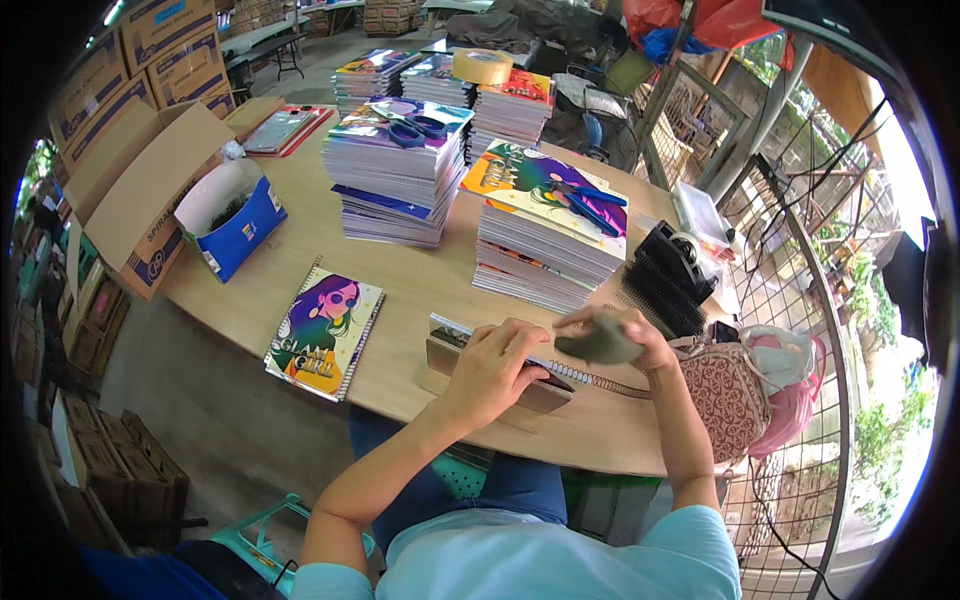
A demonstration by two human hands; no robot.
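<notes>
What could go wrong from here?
The spiral coil sticks out past the notebook held by the left hand, so it might snag or bend. The right hand, holding a blurred grey-green object, is close enough that it could knock the coil. The scissors lie loose on a notebook stack and might slide off if bumped.

Daylight comes in strongly from my right, washing out the foliage [885, 430] to near white in patches. My table [405, 285] is bright, with glare on the glossy covers [352, 120]; the floor [215, 405] looks dimmer. My right hand [648, 340] and its grey-green thing [603, 343] blur; my left hand [493, 362] is sharper. Straight edges bow toward a black rim.
</notes>
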